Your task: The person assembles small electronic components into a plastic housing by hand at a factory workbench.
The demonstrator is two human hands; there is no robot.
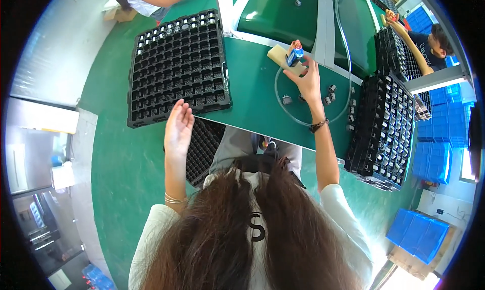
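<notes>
By the black pocketed tray (177, 68) my left hand (179, 127) hovers empty, fingers uncurled; rightward, a blue-and-orange device (294, 53) stands against a beige block (277, 53), my right hand (309, 84) spread beside it — apparently reaching, contact unclear — a careful pinch seems needed next.

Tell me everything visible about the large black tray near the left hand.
The black tray is broad, shallow and roughly rectangular, plastic-looking, with a raised rim and a grid of small pockets. Small silvery-grey parts sit in pockets toward its far end; many nearer ones look empty. It lies pockets up, its right side over the green tabletop. The left hand overlaps its near edge in view; contact is unclear.
</notes>
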